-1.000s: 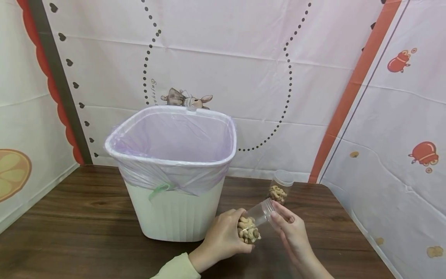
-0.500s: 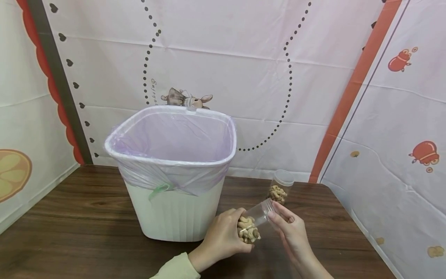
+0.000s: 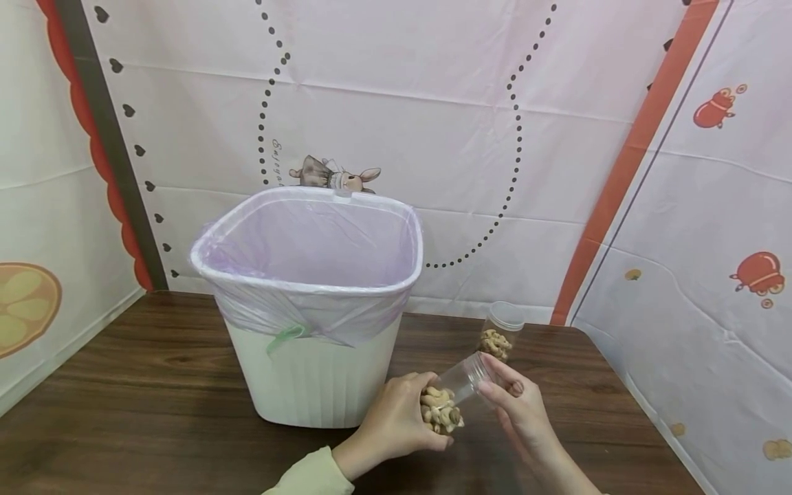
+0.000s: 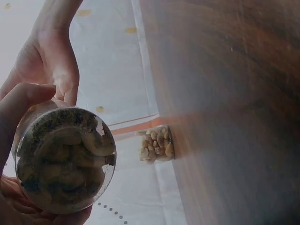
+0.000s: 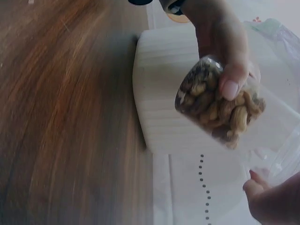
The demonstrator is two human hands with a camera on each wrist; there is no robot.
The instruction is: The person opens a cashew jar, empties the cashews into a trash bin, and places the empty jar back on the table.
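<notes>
Changes, against the earlier head frames: both grips and the jar's tilt are as before; bin, second jar and backdrop sit together a touch farther right in the view.

Hands, two. Left hand [image 3: 396, 416]: extends from a pale sleeve [image 3: 315, 474], thumb and fingers curled round the lower, nut-filled part of the held jar [image 3: 454, 380]. Right hand [image 3: 522, 412]: thumb and fingertips pinching the ridged upper end of that jar; whether the lid turns cannot be told.

Jars, two, both clear. First: between the two sets of fingers, above the table [image 3: 155, 392], tilted, ridged end toward the right fingers; pale curved nuts [image 3: 441, 411] gathered at the left fingers. Second jar [image 3: 506, 326]: upright on the table, just beyond the right fingertips, nuts in its lower part.

Bin, one, white [image 3: 315, 385]: beside the left fingers, on their left; one purple liner [image 3: 371, 320] folded over its rim, one green tie [image 3: 287, 335] in front.

Backdrop, printed fabric [image 3: 402, 124]: beyond all fingers.
</notes>
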